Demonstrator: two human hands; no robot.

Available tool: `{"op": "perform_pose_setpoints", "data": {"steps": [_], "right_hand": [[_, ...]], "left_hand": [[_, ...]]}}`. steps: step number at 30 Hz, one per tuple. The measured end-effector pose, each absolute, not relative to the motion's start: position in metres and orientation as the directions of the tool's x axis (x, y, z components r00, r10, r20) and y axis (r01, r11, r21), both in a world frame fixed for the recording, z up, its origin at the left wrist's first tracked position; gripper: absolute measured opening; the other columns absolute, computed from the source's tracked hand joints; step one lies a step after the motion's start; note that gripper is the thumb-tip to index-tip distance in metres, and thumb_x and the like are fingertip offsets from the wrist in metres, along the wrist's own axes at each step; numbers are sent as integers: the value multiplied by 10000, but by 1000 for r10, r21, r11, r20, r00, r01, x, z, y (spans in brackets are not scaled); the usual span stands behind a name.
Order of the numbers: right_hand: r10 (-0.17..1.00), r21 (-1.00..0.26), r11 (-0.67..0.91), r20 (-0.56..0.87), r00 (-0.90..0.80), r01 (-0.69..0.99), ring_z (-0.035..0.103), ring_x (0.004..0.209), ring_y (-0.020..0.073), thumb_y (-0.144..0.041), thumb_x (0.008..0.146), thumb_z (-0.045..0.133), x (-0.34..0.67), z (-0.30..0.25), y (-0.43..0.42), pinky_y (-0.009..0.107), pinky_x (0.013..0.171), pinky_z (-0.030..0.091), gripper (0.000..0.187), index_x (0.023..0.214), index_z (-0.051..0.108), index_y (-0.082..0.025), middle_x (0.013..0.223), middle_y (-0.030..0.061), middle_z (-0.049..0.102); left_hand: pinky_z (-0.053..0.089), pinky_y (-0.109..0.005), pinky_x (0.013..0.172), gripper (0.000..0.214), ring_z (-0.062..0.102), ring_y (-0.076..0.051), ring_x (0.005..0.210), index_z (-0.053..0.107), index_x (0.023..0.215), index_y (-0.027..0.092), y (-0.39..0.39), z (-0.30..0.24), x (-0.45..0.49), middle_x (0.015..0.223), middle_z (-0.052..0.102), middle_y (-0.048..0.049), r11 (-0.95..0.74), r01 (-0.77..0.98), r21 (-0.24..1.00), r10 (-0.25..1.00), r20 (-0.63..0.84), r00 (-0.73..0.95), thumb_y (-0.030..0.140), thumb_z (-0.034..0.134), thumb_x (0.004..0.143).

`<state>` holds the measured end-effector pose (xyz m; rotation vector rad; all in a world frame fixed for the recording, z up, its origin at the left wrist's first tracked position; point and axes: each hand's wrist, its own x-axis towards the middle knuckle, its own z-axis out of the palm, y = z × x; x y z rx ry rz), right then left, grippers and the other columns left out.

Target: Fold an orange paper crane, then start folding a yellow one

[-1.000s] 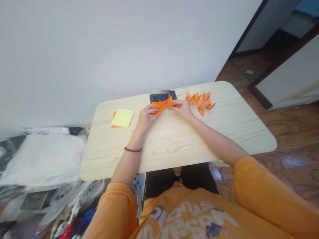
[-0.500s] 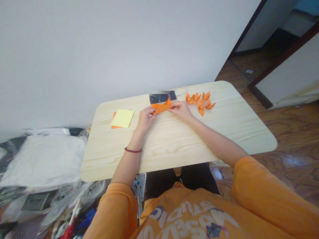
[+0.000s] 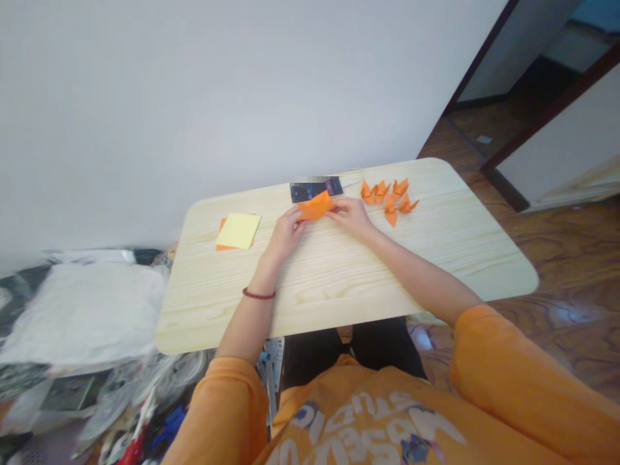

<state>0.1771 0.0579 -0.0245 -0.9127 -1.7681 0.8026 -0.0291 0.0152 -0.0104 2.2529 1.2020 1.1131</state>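
Observation:
A folded orange paper (image 3: 314, 208) lies low over the light wooden table (image 3: 339, 278), near its far edge. My left hand (image 3: 285, 232) pinches the paper's left end, fingers closed. My right hand (image 3: 352, 215) pinches its right end, fingers closed too. A dark phone (image 3: 316, 189) lies just behind the paper. Several small folded orange paper figures (image 3: 390, 197) sit in a cluster to the right of my right hand.
A pad of yellow sheets on orange ones (image 3: 238, 230) lies on the table's left part. A white wall rises behind the table. White bags and clutter (image 3: 82, 310) fill the floor at left. A doorway and wooden floor (image 3: 557, 213) are at right.
The orange paper has been folded flatter and now lies lower, close to the table. Both hands stayed at its two ends.

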Motion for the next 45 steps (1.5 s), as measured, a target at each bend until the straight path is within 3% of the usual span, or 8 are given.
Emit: {"op": "perform_pose_setpoints", "data": {"steps": [6,10,15,24,29,36,41,45], "right_hand": [[900,-920,389,371,-228,40,666,780,193,-297,667,725,175,-30,63,334,751,548,204,815,751,-159,870,63,722],[903,-934,356,349,-252,-20,675,832,202,-287,641,743,175,-30,63,333,781,541,175,780,753,-181,896,59,731],[895,-930,366,342,-286,31,675,842,202,-284,648,737,176,-26,60,320,757,540,139,751,760,-193,910,65,736],[834,-826,520,436,-337,219,651,733,178,-190,710,659,175,-22,54,304,701,522,126,779,764,-178,806,54,720],[871,-859,464,397,-291,217,660,813,196,-196,704,668,175,-23,57,304,713,532,123,784,761,-178,850,58,723],[823,-813,535,439,-359,232,656,764,174,-172,721,620,175,-19,52,294,712,531,154,784,758,-197,854,46,723],[799,-764,578,458,-390,287,650,742,167,-134,696,591,174,-16,49,286,704,525,185,762,748,-206,847,32,727],[796,-755,585,465,-387,296,650,742,171,-129,704,584,173,-14,47,292,715,517,180,750,743,-202,843,37,727]], "left_hand": [[523,-254,687,221,637,-166,896,695,1040,176,14,-12,-30,1111,672,-97,-505,524,686,861,442,251,212,548,879],[512,-243,679,213,635,-169,926,720,993,190,13,-9,-30,1082,673,-91,-468,497,730,884,394,253,208,548,868],[506,-276,748,235,625,-176,959,726,963,207,12,-5,-29,1073,672,-79,-459,497,736,888,360,285,156,525,854],[500,-308,820,251,619,-178,944,697,982,180,10,-3,-29,1033,669,-82,-500,573,650,866,362,345,127,487,856],[518,-278,731,316,638,-181,940,682,1109,177,12,-8,-29,1144,657,-117,-450,572,686,893,353,280,137,510,847],[522,-303,799,441,633,-192,1005,592,1252,178,10,-7,-28,1237,640,-126,-482,564,671,876,372,306,101,494,829],[521,-256,749,470,640,-130,789,555,1282,213,8,-5,-24,979,718,-44,-438,546,714,898,382,220,129,560,821],[525,-231,740,475,652,-108,749,560,1282,254,6,-4,-20,882,714,1,-409,519,751,907,397,141,164,611,818]]}}
